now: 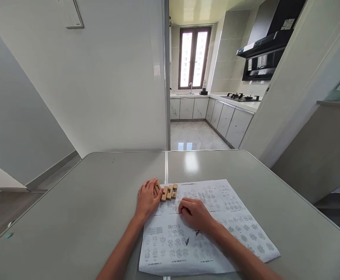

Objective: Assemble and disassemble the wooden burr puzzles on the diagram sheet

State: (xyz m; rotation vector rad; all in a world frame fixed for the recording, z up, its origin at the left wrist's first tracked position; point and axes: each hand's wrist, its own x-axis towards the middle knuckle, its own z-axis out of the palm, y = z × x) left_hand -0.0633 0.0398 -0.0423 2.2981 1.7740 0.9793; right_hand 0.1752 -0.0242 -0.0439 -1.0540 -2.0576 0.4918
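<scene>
My left hand [148, 199] is closed at the left end of a small group of notched wooden puzzle pieces. Its fingers curve around one wooden piece [157, 188], partly covered by the hand. Just right of it, several more wooden pieces [170, 192] stand side by side at the top edge of a printed paper sheet [216, 268]. My right hand [195, 213] rests on the sheet with its fingers curled in, a little below and right of the pieces; nothing shows in it. Rows of small line diagrams cover the sheet.
The grey table [79, 225] has a seam down its middle and rounded far corners. A small green object [9, 235] lies near its left edge. Past the table are a white wall panel [123, 77] and a kitchen with a gas stove [242, 97].
</scene>
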